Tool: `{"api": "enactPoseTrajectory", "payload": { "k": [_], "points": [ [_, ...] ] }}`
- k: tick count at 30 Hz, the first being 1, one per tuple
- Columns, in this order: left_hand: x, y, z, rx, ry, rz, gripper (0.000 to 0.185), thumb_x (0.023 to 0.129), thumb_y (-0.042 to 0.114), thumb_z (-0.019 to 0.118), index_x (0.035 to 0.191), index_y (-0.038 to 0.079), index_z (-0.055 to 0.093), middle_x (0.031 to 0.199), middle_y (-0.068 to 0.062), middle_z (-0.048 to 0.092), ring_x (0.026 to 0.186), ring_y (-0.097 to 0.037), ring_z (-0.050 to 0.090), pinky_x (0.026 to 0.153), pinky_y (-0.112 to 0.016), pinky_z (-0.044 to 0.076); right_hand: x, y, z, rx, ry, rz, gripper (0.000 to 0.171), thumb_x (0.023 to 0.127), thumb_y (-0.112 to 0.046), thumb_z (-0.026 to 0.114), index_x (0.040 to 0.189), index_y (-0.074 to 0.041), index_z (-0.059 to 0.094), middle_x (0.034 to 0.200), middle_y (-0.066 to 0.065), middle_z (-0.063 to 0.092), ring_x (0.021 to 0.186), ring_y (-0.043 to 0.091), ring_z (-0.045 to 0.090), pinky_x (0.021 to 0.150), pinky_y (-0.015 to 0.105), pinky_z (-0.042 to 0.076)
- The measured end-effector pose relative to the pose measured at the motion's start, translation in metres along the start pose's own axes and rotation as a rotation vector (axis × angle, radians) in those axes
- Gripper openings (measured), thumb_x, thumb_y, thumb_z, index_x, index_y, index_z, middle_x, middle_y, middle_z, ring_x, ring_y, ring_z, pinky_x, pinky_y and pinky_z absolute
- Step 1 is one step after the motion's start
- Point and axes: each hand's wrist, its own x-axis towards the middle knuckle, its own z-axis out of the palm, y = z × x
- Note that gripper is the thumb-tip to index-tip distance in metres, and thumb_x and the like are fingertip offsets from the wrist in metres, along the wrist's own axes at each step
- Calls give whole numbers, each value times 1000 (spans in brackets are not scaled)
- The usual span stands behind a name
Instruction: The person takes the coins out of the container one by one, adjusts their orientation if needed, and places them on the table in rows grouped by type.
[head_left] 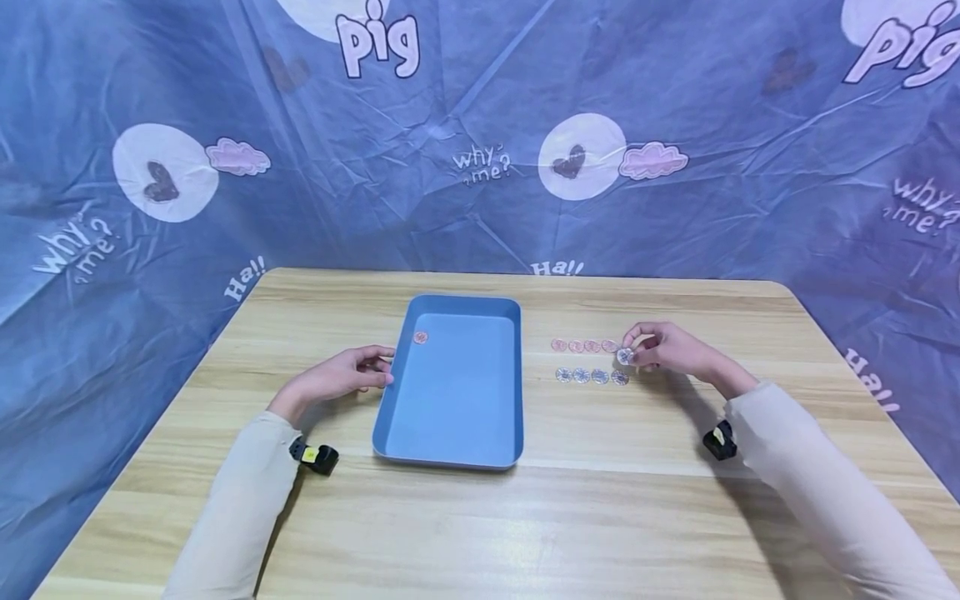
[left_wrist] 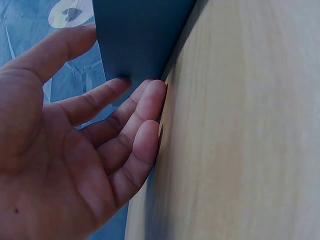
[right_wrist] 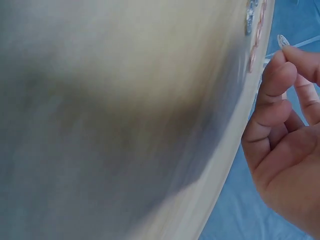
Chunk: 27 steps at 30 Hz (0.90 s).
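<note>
A blue tray point(head_left: 457, 433) lies mid-table with one pink coin point(head_left: 421, 337) in its far left corner. My left hand point(head_left: 352, 373) rests on the table with relaxed fingers point(left_wrist: 145, 107) against the tray's left wall point(left_wrist: 140, 35). To the right of the tray lie a row of pink coins point(head_left: 583, 346) and a row of silver coins point(head_left: 591, 376). At the right end of those rows my right hand point(head_left: 663, 348) pinches a silver coin point(head_left: 624, 357) just above the table; the same silver coin point(right_wrist: 283, 41) shows at the fingertips point(right_wrist: 280, 62) in the right wrist view.
The wooden table point(head_left: 480, 517) is ringed by a blue printed cloth backdrop point(head_left: 480, 150). Small black devices sit at both wrists: the left wrist device point(head_left: 316, 456) and the right wrist device point(head_left: 720, 440).
</note>
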Motion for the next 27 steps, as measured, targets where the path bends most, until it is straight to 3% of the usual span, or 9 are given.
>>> {"api": "enactPoseTrajectory", "payload": {
  "k": [19,27],
  "points": [
    [-1,2,0,0,4,20,63,96,24,59,146,-4,33,128,-24,56,114,-28,57,95,-39,50,-16,15,-5,-93,-12,92,32,83,-10,68,110,4,58,64,-2,53,56,6,46,49,21,35],
    [-1,1,0,-5,1,18,63,96,25,60,146,-4,33,128,-24,55,114,-27,57,96,-41,49,-20,16,0,-151,-13,44,27,83,-4,66,107,4,59,68,-1,51,56,6,45,49,20,36]
  ]
}}
